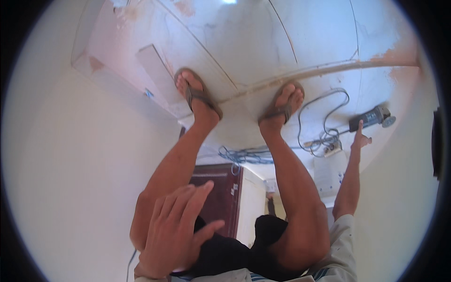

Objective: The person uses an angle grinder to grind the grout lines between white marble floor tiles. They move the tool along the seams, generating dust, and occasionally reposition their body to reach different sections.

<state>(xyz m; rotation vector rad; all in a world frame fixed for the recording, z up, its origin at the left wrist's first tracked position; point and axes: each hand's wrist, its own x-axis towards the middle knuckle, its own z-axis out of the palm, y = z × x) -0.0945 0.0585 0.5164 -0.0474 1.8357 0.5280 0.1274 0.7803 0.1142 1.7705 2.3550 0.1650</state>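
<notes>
On the tiled floor at the right lies a dark angle grinder (pixel 369 118) with a metal disc at its far end. My right hand (pixel 361 137) reaches out to it, the index finger stretched to the tool's near end and the thumb apart. That finger overlaps the grinder in view; whether it presses on it I cannot tell. No grip around the tool shows. My left hand (pixel 171 225) is raised in front of my left knee, fingers extended and thumb spread, with nothing in it.
A grey power cord (pixel 303 124) loops beside the grinder near a small socket box (pixel 333 149). Coiled blue cable (pixel 244 154) lies behind my legs. A narrow tile strip (pixel 155 68) rests by my left foot. A dark red door (pixel 218 181) and pale walls (pixel 70 155) stand around.
</notes>
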